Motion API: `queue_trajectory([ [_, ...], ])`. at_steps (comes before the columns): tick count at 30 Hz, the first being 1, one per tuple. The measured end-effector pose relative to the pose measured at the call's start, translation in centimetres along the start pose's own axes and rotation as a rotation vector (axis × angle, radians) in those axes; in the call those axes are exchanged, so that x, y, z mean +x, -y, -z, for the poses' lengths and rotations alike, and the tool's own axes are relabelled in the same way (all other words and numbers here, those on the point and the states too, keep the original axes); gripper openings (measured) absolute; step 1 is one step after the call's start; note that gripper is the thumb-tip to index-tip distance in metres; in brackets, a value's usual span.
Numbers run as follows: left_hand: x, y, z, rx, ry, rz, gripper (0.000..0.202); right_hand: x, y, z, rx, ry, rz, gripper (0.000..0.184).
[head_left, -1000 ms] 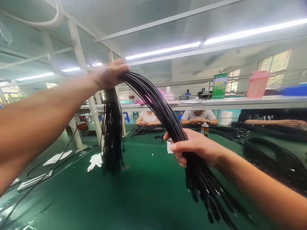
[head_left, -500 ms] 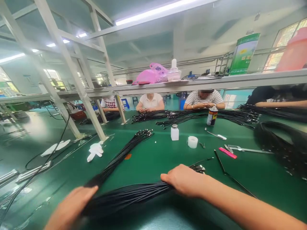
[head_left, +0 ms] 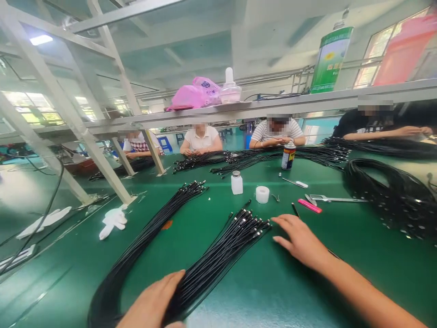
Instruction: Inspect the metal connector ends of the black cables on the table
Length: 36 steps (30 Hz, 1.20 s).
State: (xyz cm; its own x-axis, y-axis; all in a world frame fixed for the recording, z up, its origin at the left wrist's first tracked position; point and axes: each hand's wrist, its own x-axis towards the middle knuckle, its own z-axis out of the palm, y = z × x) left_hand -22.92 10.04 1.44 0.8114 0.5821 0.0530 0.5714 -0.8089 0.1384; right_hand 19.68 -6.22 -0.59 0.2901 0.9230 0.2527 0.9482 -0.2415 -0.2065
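Observation:
A bundle of black cables [head_left: 215,259] lies on the green table in front of me, its metal-tipped connector ends fanned out toward the far right. My left hand [head_left: 155,298] is wrapped round the near part of this bundle, with the fingers on one side and the thumb on the other; the lower hand is cut off by the frame edge. Just right of the connector ends, my right hand [head_left: 300,239] is open, fingers apart and holding nothing. To the left the black cables curve round into another arm of connector ends [head_left: 194,187].
Beyond the cables stand a white bottle [head_left: 236,183], a tape roll [head_left: 262,195] and a spray can [head_left: 288,156]. A pink cutter [head_left: 309,206], a caliper [head_left: 337,199] and coiled cables [head_left: 385,191] lie right. White gloves [head_left: 113,223] lie left, near frame posts [head_left: 102,164]. Several people sit opposite.
My right hand has let go of the cable bundle and moved right, opening. The bundle's connector ends now lie spread on the table. My left hand has shifted right along the cables.

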Motion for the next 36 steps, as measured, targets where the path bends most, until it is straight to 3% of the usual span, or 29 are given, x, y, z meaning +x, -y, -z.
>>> queue_trajectory([
  [3,4.9,-5.4,-1.5,0.067,0.022,0.019,0.081,-3.7,-5.4,0.2,-0.022,-0.024,-0.249,0.05],
  [5,8.1,-8.1,-2.2,0.159,0.002,0.002,0.071,-5.5,-7.5,0.3,-0.021,-0.016,-0.355,0.049],
  [8,11.9,-10.2,-2.6,0.258,-0.025,-0.016,0.053,-6.7,-8.4,0.2,0.01,0.004,-0.436,0.037],
  [12,14.5,-10.6,-2.7,0.293,-0.048,-0.036,0.044,-6.5,-7.4,0.1,0.083,0.014,-0.455,0.011],
  [19,14.7,-10.3,-1.2,0.276,-0.064,-0.001,0.039,-5.9,-5.9,1.1,0.263,-0.052,-0.476,0.017],
  [24,13.7,-10.6,0.7,0.293,-0.035,0.003,0.022,-5.6,-4.8,2.2,0.558,-0.138,-0.522,0.016],
  [31,12.6,-11.3,0.3,0.34,0.008,0.018,0.018,-5.2,1.0,1.6,1.25,0.11,-0.462,0.038],
  [36,12.5,-11.4,0.3,0.271,0.038,0.043,0.02,-5.2,3.0,-0.2,1.525,0.218,-0.427,0.047],
])
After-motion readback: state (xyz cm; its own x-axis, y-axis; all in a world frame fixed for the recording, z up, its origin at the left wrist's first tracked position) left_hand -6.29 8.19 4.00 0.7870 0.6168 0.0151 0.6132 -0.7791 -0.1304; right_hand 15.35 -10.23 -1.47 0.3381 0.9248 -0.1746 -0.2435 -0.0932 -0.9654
